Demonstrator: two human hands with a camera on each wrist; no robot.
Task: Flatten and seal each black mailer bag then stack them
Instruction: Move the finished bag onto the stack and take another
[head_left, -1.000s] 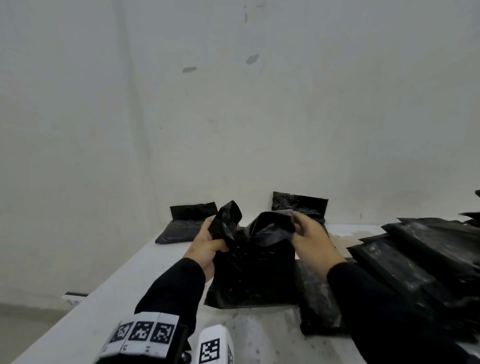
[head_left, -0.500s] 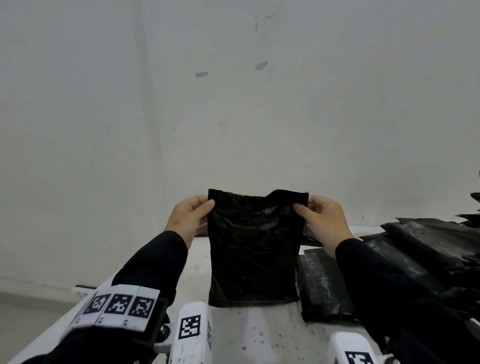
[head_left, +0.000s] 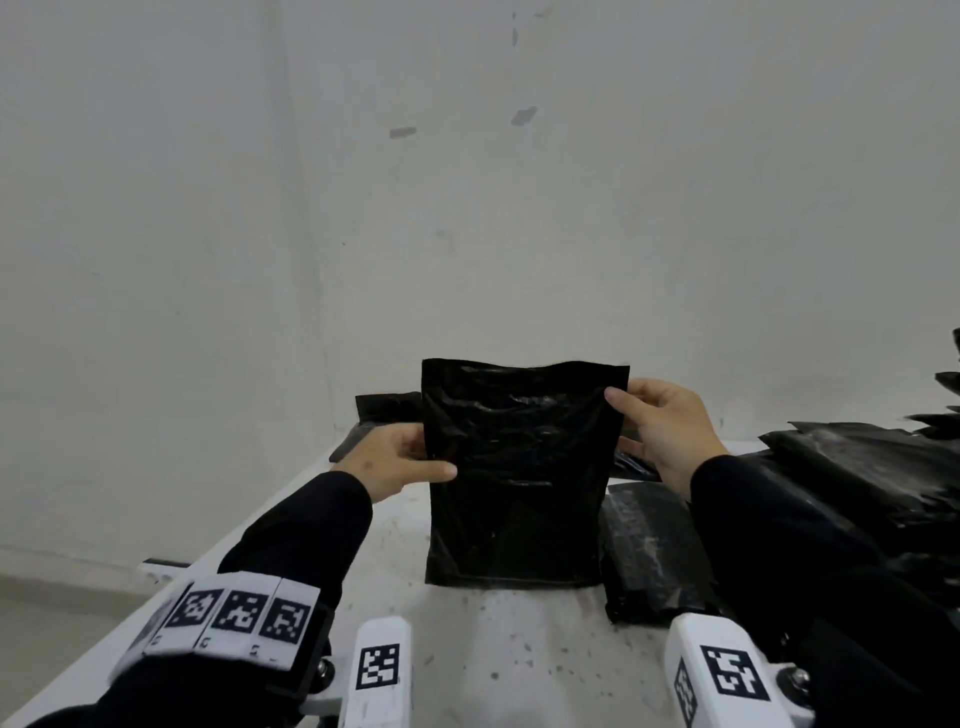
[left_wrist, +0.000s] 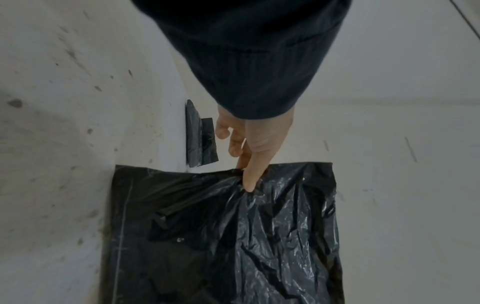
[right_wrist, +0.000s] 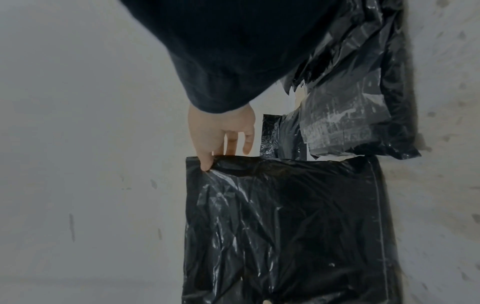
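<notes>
A black mailer bag (head_left: 519, 467) stands upright over the white table (head_left: 519, 649), stretched flat between both hands, its bottom edge at the tabletop. My left hand (head_left: 395, 462) pinches its left edge about a third of the way down, thumb in front. My right hand (head_left: 660, 426) pinches the right edge near the top corner. The left wrist view shows my left hand (left_wrist: 249, 164) pinching the bag (left_wrist: 233, 236). In the right wrist view my right hand's (right_wrist: 218, 139) thumb presses the crinkled bag (right_wrist: 285, 226) at its corner.
A flat black mailer (head_left: 649, 551) lies on the table just right of the held bag. A heap of black mailers (head_left: 857, 483) fills the right side. Another mailer (head_left: 384, 410) leans at the back left by the wall. The table's left edge drops to the floor.
The bag went from crumpled and open-mouthed to pulled flat and taut. My left hand slid down the left edge; my right hand stays near the top right corner.
</notes>
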